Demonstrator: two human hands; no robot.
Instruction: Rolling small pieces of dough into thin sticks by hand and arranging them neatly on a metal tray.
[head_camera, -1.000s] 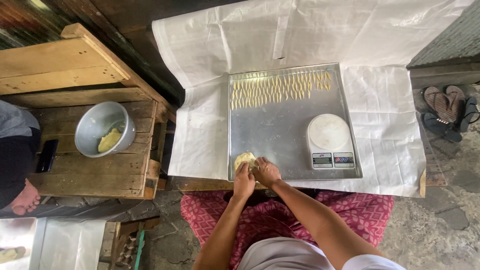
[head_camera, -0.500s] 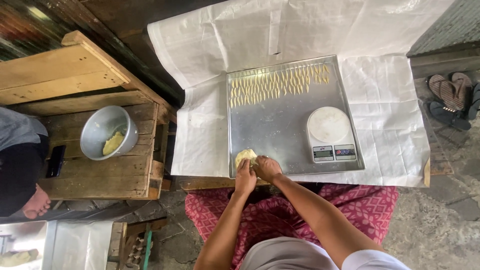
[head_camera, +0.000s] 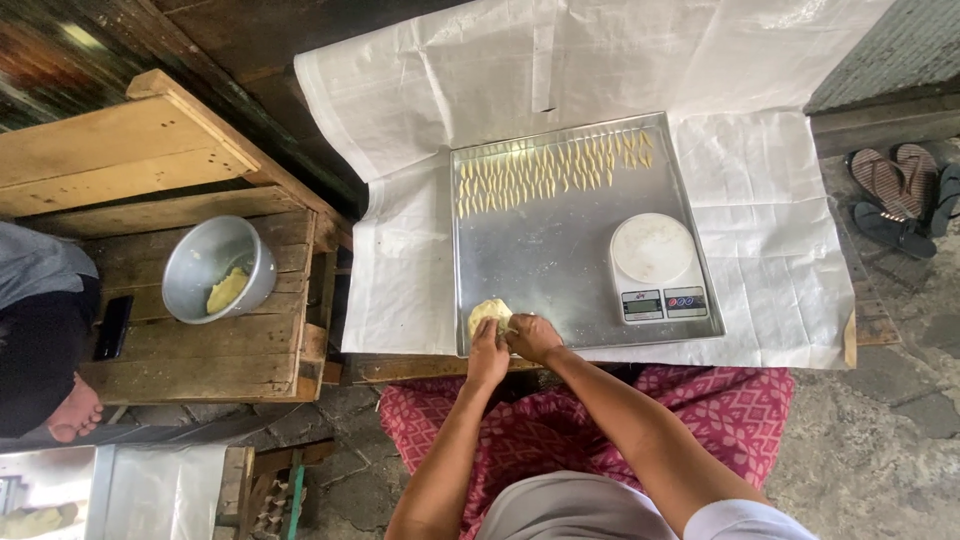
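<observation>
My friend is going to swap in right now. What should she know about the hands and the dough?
Left hand: rests on the lump of dough at the near left corner of the metal tray.
Right hand: beside it, fingers pinching at the lump's edge.
Done: rows of small shaped dough pieces lie along the tray's far edge.
Left: most of the lump is unshaped; more dough sits in the metal bowl on the wooden bench.
The white kitchen scale stands on the tray's right side with nothing on it.
</observation>
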